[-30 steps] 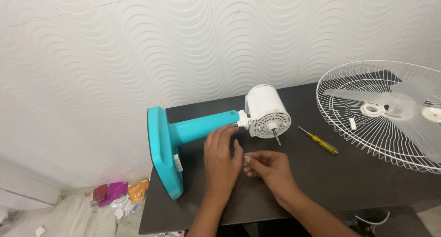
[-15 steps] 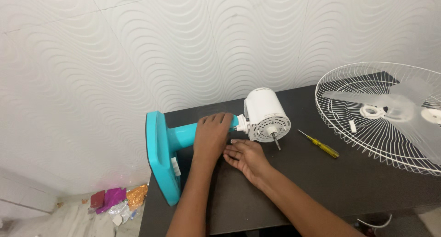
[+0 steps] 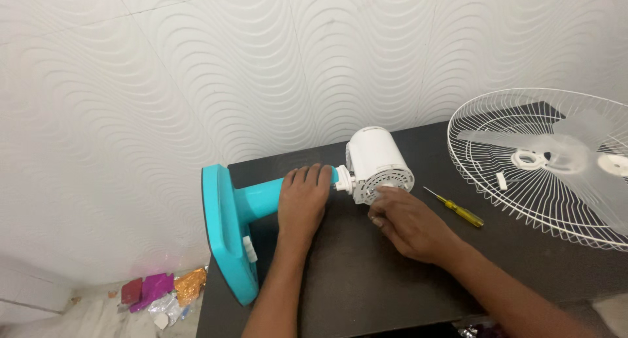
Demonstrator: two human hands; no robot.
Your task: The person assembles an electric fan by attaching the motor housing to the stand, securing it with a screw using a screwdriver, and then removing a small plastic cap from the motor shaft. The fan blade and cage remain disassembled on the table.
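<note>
A table fan without its guard lies on its side on a dark table. Its teal base stands on edge at the left, and its teal neck runs right to the white motor housing. My left hand is wrapped over the neck close to the motor. My right hand rests against the front face of the motor and covers the shaft; I cannot tell what its fingers hold.
A yellow-handled screwdriver lies right of the motor. A white wire fan guard with translucent blades in it sits at the table's right end. Crumpled foil wrappers lie on the floor at the left. A wavy white wall stands behind.
My left hand has moved up from the table onto the teal neck. My right hand has moved from in front of me to the motor's front face, hiding the shaft.
</note>
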